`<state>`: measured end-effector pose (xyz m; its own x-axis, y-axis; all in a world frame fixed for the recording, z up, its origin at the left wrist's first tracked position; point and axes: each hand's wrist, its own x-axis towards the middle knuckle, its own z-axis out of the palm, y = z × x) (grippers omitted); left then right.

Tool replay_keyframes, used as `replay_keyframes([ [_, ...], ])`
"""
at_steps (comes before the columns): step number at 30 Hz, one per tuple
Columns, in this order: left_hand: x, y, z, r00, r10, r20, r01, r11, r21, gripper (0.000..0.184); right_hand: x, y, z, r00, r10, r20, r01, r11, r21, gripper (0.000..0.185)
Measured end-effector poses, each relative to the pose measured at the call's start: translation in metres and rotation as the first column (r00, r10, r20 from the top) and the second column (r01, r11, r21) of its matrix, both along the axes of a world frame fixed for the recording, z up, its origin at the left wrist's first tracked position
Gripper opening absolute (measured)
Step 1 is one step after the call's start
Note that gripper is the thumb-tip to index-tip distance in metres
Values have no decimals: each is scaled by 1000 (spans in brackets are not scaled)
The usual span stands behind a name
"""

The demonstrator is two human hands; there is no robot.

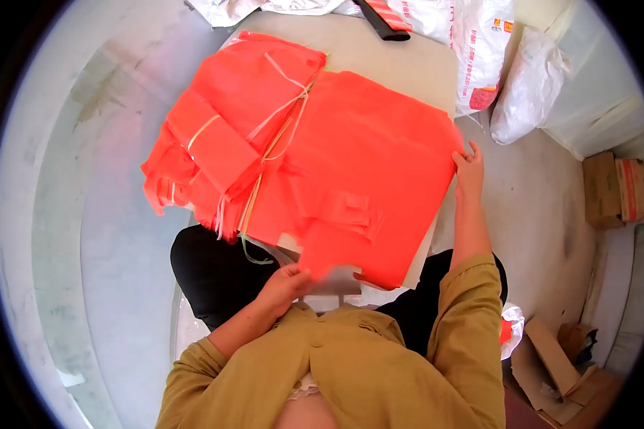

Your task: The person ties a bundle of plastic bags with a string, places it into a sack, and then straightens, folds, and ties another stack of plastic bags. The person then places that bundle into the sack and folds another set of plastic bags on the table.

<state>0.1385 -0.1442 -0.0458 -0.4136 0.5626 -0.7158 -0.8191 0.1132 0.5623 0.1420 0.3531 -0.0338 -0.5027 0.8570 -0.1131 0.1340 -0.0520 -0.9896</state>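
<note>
Red sheets: a wide red layer (386, 136) is lying over the right part of the table (401, 53), its lower edge reaching toward the person's lap.
Red flap: a narrow section (318, 259) is extending from the lower left of the wide red layer toward the lap.
Left hand: the hand (285, 284) is holding the end of the red flap; the grip is narrow, closing on the material.
Right hand: the hand (469, 169) is touching the right edge of the wide red layer; whether the grip is closing on it cannot be told.
Tied red bundles: folded red material (254, 75) is occupying the left part of the table, overhanging its left side.
Small red bundle: a folded piece (218, 150) is resting on top, a pale band crossing it.
Pale ties: thin strips (288, 134) are running between the tied red bundles and the wide red layer.
Far edge: a black-and-red item (385, 20) is lying near white sacks (476, 57).
Right side: a white bag (528, 89) is standing on the floor (529, 193); cardboard boxes (602, 189) are sitting farther right.
Lower right: opened cardboard (549, 357) is lying near a white bag with red contents (511, 330).
</note>
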Motion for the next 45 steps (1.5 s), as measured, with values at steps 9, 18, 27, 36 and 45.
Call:
replay_keyframes([
  [9,-6,35,12,985,-171,-22,170,985,-34,28,-45,12,26,986,163,27,-165,983,75,75],
  [18,-5,16,-3,997,-78,1,78,996,31,26,47,-53,12,965,257,-48,-260,926,-272,81],
  [27,6,16,16,987,-151,-60,152,988,17,28,135,-172,28,942,335,-24,-321,874,-365,78],
  [36,17,11,11,947,-289,-141,300,952,61,24,188,-237,17,932,356,-73,-358,867,-347,77],
  [45,17,3,14,930,-249,-269,265,964,24,20,199,-245,2,950,293,-106,-311,869,-384,75],
])
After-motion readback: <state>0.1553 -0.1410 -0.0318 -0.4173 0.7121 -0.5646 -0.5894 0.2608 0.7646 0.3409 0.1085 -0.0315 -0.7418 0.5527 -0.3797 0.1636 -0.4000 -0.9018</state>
